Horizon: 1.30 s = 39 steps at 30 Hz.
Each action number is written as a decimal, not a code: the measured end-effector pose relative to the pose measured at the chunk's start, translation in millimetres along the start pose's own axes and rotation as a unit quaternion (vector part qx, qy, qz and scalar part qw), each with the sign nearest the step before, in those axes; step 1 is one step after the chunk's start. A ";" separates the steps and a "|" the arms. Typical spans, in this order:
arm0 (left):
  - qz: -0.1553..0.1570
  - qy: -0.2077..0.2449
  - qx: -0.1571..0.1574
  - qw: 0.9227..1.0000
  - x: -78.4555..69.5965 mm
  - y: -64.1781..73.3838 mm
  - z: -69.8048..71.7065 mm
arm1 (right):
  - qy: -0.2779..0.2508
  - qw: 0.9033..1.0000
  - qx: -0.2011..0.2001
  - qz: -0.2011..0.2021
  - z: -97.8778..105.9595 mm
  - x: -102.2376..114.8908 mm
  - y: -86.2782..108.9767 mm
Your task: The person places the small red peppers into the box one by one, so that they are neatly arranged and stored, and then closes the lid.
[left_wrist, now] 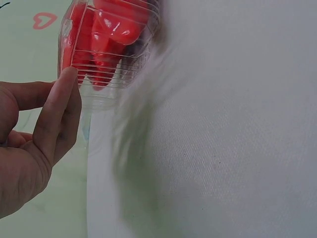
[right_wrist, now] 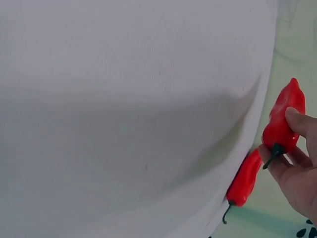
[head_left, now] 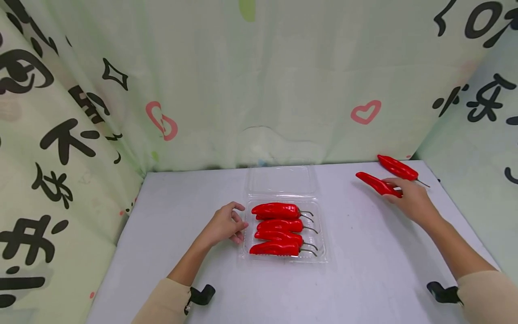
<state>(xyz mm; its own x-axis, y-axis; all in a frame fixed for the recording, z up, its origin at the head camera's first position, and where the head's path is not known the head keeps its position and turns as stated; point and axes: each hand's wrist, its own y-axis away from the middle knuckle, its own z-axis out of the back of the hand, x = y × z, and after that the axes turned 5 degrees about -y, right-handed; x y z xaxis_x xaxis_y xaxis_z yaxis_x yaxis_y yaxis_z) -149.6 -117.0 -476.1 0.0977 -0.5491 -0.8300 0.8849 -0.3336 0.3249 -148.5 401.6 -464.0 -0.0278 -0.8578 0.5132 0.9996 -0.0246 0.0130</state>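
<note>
Okay, nearest first: two beige sleeves point(head_left: 162, 303) with black wrist mounts point(head_left: 204, 296), reaching over a white surface point(head_left: 360, 274). Next, left hand point(head_left: 224, 226): fingers loosely bent and spread, nothing gripped, tips at the left wall of a clear plastic box point(head_left: 323, 245). Looks like light contact; from my feed I can't tell if it presses. In the box, at least five red peppers point(head_left: 275, 249) lie side by side, stems pointing right, the rows overlapping a bit. Lid point(head_left: 281, 180) lies back on the far side.

Off to the right, well apart from the box, my right hand point(head_left: 410, 202) pinches one held pepper point(head_left: 372, 181), thumb against fingers, closed only to the pepper's width. Grip sits toward the stem end, tip pointing away and left. Looks lifted; exact clearance I can't judge.

Just past it, a loose pepper point(head_left: 396, 168) lies near the far right corner, stem toward me. Behind everything, a printed curtain point(head_left: 283, 90).

Handling, my guess: light, fairly firm, skin glossy so maybe slippery; thin stem looks like a weak point. I'd hold the thick shoulder, not the stem, squeezing gently. Box seems thin and flexy; I'd steady it by its rim.
</note>
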 end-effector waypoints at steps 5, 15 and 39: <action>0.002 -0.006 -0.001 1.000 -0.6 0.2 0.2 | -0.016 1.000 0.002 0.014 -4.9 15.1 2.0; 0.006 -0.007 0.001 1.000 -1.3 -1.7 -1.1 | -0.043 0.998 0.033 0.037 -7.5 46.0 8.0; 0.010 -0.008 0.005 1.000 -1.2 -1.5 0.5 | -0.066 0.988 0.086 0.111 -14.4 108.4 18.8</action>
<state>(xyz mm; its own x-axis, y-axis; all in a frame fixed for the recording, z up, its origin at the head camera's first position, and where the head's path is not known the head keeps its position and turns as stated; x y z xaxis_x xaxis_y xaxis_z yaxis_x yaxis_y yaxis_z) -151.2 -116.2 -475.4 0.1089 -0.5677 -0.8160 0.8784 -0.3294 0.3464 -132.7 300.8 -420.5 0.1820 -0.7579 0.6265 0.9666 0.2549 0.0276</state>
